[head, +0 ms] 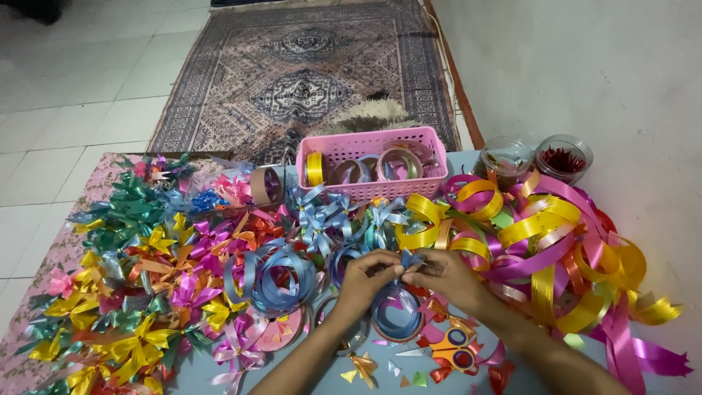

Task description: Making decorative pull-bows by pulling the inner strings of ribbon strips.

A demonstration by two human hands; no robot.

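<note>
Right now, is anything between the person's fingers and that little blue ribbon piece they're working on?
No, nothing visible. Both the left hand and the right hand already pinch the small blue ribbon piece between their fingertips, above a blue ribbon roll. The heaped ribbon bows and the scissors lie off to the sides.

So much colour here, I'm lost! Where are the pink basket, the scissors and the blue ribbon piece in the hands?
pink basket [373, 189], head view, front wall
scissors [457, 347], head view, handle rings
blue ribbon piece [408, 258], head view, part above fingertips

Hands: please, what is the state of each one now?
Left hand: closed, pinching the blue ribbon piece.
Right hand: closed, pinching the same piece.
</note>
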